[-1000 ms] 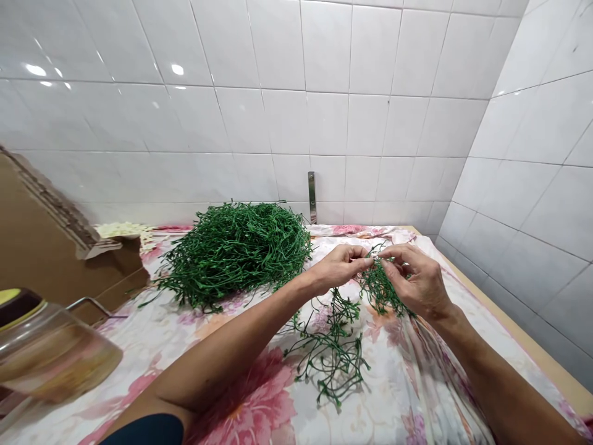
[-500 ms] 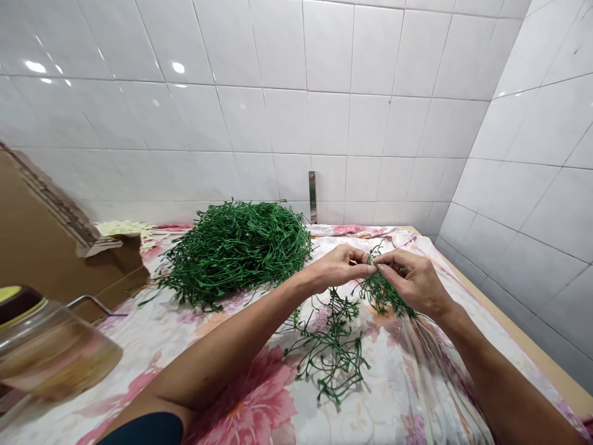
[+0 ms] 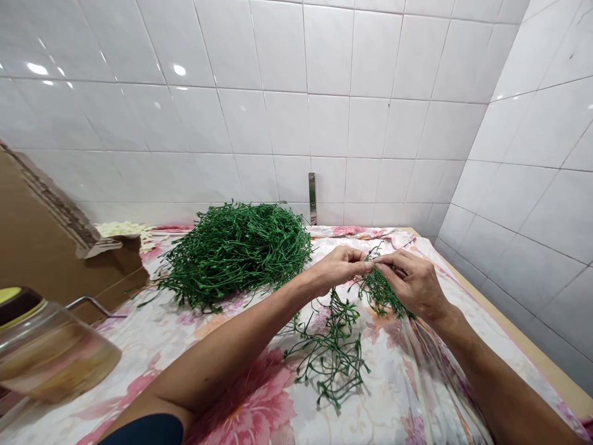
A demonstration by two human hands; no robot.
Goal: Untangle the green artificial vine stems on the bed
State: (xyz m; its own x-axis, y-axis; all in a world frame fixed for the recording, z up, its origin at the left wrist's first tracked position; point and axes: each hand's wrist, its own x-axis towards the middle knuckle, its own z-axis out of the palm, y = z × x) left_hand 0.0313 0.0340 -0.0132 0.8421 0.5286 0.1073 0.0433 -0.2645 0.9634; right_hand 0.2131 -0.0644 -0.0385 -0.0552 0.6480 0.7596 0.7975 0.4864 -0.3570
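Note:
My left hand (image 3: pixel 345 267) is closed in a pinch, thumb against forefinger, at the right of the table. Facing it, its fingertips almost touching, my right hand (image 3: pixel 414 281) pinches too. Between them is a thin green stem, mostly covered by the fingers. Under and behind my right hand lies a bunch of green stems (image 3: pixel 380 295), partly hidden by it. Nearer to me, a loose tangle of green stems (image 3: pixel 331 358) with small knobbed tips is spread on the floral cloth (image 3: pixel 370 408). A big heap of the same stems (image 3: pixel 241 253) stands beyond my left forearm.
At the left are a clear jar (image 3: pixel 60 352) with a yellow-rimmed dark lid and a torn cardboard box (image 3: pixel 41 216). Pale small pieces (image 3: pixel 123 229) lie behind the box. A tiled wall (image 3: pixel 259 123) closes off the back and right, with a metal bracket (image 3: pixel 312 198) against it.
Both hands keep their pinch at nearly the same spot, with only a slight shift of the fingers. The heap and the loose stems stay where they were.

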